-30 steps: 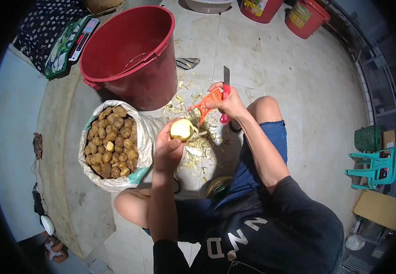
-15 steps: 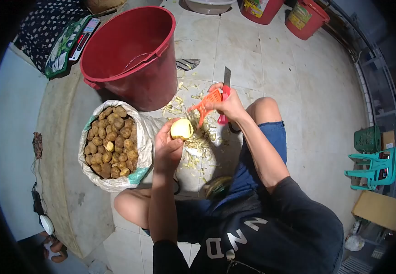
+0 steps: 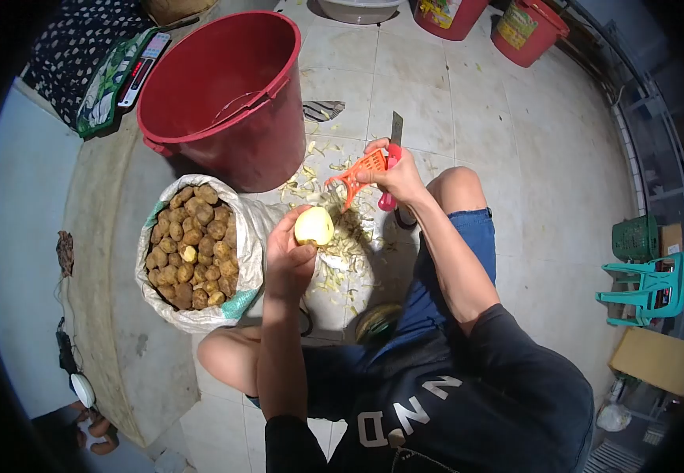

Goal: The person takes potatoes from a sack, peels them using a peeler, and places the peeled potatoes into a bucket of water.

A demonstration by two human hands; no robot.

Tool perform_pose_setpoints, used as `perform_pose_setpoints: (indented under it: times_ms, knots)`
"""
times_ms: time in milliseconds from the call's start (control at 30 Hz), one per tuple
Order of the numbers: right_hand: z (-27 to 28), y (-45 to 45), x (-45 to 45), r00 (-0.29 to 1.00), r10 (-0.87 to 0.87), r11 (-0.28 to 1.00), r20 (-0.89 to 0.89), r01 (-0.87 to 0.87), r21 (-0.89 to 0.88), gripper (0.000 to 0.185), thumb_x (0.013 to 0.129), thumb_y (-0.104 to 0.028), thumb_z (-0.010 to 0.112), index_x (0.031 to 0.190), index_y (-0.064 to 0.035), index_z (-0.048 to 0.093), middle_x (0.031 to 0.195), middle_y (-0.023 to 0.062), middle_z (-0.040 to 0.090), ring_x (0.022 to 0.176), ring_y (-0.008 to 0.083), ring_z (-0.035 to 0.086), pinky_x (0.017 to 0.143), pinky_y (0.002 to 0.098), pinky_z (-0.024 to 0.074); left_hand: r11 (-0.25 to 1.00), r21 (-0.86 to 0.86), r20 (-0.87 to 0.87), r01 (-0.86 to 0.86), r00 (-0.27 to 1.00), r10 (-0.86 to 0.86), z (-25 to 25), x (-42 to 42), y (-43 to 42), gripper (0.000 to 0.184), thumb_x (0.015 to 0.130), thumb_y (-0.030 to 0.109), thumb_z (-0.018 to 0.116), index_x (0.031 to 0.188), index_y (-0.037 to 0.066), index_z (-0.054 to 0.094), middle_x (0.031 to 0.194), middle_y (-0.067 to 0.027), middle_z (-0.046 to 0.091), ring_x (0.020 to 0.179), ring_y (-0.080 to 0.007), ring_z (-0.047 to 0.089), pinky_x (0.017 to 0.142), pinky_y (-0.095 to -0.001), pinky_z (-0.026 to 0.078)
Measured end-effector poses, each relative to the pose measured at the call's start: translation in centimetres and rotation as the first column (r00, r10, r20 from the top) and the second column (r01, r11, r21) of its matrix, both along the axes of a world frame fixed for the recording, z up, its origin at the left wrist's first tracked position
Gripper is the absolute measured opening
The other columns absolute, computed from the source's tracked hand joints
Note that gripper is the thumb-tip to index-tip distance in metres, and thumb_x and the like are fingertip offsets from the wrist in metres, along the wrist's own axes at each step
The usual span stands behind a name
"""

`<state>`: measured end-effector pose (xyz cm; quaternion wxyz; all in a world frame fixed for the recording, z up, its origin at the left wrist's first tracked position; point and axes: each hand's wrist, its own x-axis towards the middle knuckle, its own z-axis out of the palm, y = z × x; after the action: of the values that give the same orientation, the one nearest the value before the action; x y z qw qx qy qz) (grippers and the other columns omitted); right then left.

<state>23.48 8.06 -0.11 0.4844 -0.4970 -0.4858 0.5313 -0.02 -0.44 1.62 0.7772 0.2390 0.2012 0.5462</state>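
Observation:
A pale, peeled potato (image 3: 314, 227) sits in my left hand (image 3: 291, 250), held between thumb and fingers. My right hand (image 3: 395, 175) is wrapped round an orange peeler (image 3: 358, 175) and also a red-handled knife (image 3: 396, 130), whose blade points away from me. The peeler's head is a short way right of and above the potato, not touching it. Peelings (image 3: 342, 256) lie scattered on the floor below both hands. To the left stands an open white sack (image 3: 254, 244) full of unpeeled brown potatoes (image 3: 192, 240).
A large red tub (image 3: 279, 150) stands beyond the sack. Farther off are a white basin (image 3: 360, 11) and two red buckets (image 3: 519, 35). A digital scale (image 3: 143, 69) is at the upper left. On the right are a teal stool (image 3: 648, 290) and a cardboard box (image 3: 656, 361).
The potato has turned in my left hand, and the strip of peel hanging beside it is gone from view. My right hand has shifted slightly, with the peeler and knife tilted a little differently.

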Motion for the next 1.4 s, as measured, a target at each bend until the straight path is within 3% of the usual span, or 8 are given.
perform_pose_setpoints:
  times_ms: [67, 400, 500, 633, 1000, 1200, 1300, 1400]
  knots:
    - [1.2, -1.1, -1.0, 0.993, 0.117, 0.965, 0.014, -0.117, 0.234, 0.042, 0.065, 0.0, 0.085, 0.097, -0.0021, 0.058, 0.079, 0.0012, 0.064, 0.073, 0.0092, 0.061, 0.066, 0.0247, 0.0505, 1.0, 0.015, -0.121, -0.021, 0.992, 0.023, -0.1, 0.0, 0.0, 0.065, 0.069, -0.001, 0.066, 0.128, -0.008, 0.04, 0.118, -0.0158, 0.055, 0.111, -0.0232, 0.056, 0.103, -0.0353, 0.042]
    - [3.3, -2.2, -1.7, 0.974, 0.22, 0.969, -0.048, -0.212, 0.13, 0.042, 0.066, 0.001, 0.085, 0.097, -0.0017, 0.058, 0.082, 0.001, 0.063, 0.074, 0.0082, 0.059, 0.068, 0.0238, 0.0494, 0.998, 0.044, -0.131, -0.042, 0.99, 0.047, 0.4, 0.5, -0.3, 0.065, 0.07, 0.005, 0.064, 0.129, -0.009, 0.039, 0.118, -0.0155, 0.054, 0.112, -0.0247, 0.055, 0.107, -0.0363, 0.039]
    - [1.1, 0.0, -0.7, 0.996, 0.03, 0.999, -0.087, -0.031, -0.008, 0.043, 0.066, 0.001, 0.085, 0.1, -0.0026, 0.059, 0.084, 0.0006, 0.063, 0.078, 0.0075, 0.059, 0.071, 0.0244, 0.0488, 0.997, 0.056, -0.14, -0.052, 0.988, 0.06, 0.4, 0.6, -0.4, 0.065, 0.071, 0.006, 0.064, 0.129, -0.01, 0.038, 0.118, -0.0158, 0.054, 0.112, -0.025, 0.055, 0.108, -0.0367, 0.037]
    - [3.6, -2.5, -2.0, 0.971, 0.238, 0.955, 0.015, -0.237, 0.179, 0.041, 0.067, 0.001, 0.084, 0.098, -0.0021, 0.057, 0.081, 0.002, 0.065, 0.073, 0.0096, 0.062, 0.067, 0.0255, 0.051, 0.996, 0.043, -0.112, -0.073, 0.991, 0.078, 0.4, 0.9, -0.2, 0.064, 0.073, 0.008, 0.064, 0.128, -0.012, 0.038, 0.12, -0.0176, 0.053, 0.115, -0.026, 0.053, 0.11, -0.0389, 0.035]
    - [-1.0, 0.1, -0.4, 0.99, -0.053, 0.996, -0.129, 0.061, 0.061, 0.048, 0.066, -0.003, 0.087, 0.104, -0.0021, 0.058, 0.081, 0.0002, 0.064, 0.075, 0.0086, 0.06, 0.069, 0.0233, 0.0485, 0.992, 0.021, 0.014, -0.122, 0.993, 0.121, -0.3, 1.2, -0.4, 0.066, 0.075, 0.01, 0.068, 0.13, -0.009, 0.037, 0.123, -0.0181, 0.051, 0.118, -0.0268, 0.05, 0.11, -0.0393, 0.034]
    - [1.1, -1.3, -1.0, 0.971, 0.094, 0.954, 0.221, -0.151, 0.258, 0.048, 0.068, -0.003, 0.085, 0.107, -0.0006, 0.057, 0.085, 0.0052, 0.068, 0.077, 0.0109, 0.064, 0.071, 0.0252, 0.0516, 0.995, 0.041, -0.041, -0.089, 0.995, 0.091, 0.0, 1.2, -0.3, 0.066, 0.071, 0.003, 0.07, 0.128, -0.008, 0.04, 0.119, -0.016, 0.054, 0.114, -0.025, 0.054, 0.106, -0.0371, 0.038]
    - [3.0, -1.6, -0.6, 0.995, 0.063, 0.997, -0.08, -0.061, 0.039, 0.047, 0.065, -0.005, 0.088, 0.104, -0.0015, 0.061, 0.079, -0.0011, 0.063, 0.073, 0.0066, 0.056, 0.067, 0.0225, 0.0459, 0.996, 0.044, -0.066, -0.072, 0.995, 0.075, 0.0, 0.7, -0.3, 0.067, 0.068, -0.001, 0.072, 0.127, -0.007, 0.041, 0.118, -0.0153, 0.055, 0.113, -0.0236, 0.055, 0.104, -0.0362, 0.041]
    - [3.6, -1.9, -1.2, 0.955, 0.17, 0.945, 0.245, -0.228, 0.235, 0.044, 0.068, -0.003, 0.085, 0.103, -0.001, 0.06, 0.081, 0.0019, 0.065, 0.075, 0.0081, 0.06, 0.069, 0.0251, 0.0505, 0.997, 0.068, -0.117, -0.036, 0.992, 0.044, 0.1, 1.1, -0.3, 0.066, 0.067, -0.004, 0.072, 0.126, -0.007, 0.042, 0.118, -0.0155, 0.055, 0.112, -0.023, 0.056, 0.102, -0.0359, 0.044]
